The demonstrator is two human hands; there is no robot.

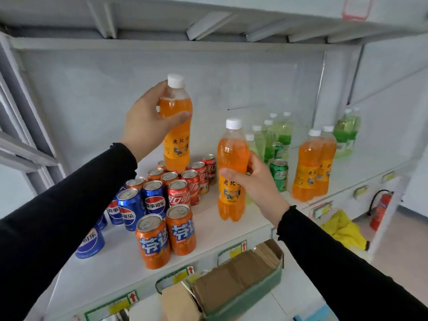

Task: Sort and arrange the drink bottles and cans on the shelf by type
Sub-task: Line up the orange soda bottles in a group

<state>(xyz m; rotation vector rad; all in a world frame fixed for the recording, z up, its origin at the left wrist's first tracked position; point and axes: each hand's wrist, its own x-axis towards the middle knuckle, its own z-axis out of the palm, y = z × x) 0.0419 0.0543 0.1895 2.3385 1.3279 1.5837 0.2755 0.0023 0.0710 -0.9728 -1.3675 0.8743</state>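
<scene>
My left hand (148,121) grips an orange soda bottle (177,135) with a white cap, held up above the cans. My right hand (257,181) holds a second orange soda bottle (231,172) by its middle, its base at the white shelf (231,230). Two more orange bottles (312,165) stand at the right. Green bottles (271,137) stand behind, with green cans (279,174) in front of them. On the left are red cola cans (192,184), blue Pepsi cans (141,202) and orange Fanta cans (166,237).
A green crate with flattened cardboard (234,281) sits below the shelf's front edge. On the floor at the right stand a red fire extinguisher (379,209) and a yellow bag (345,230). More green bottles (347,133) stand in the neighbouring shelf bay.
</scene>
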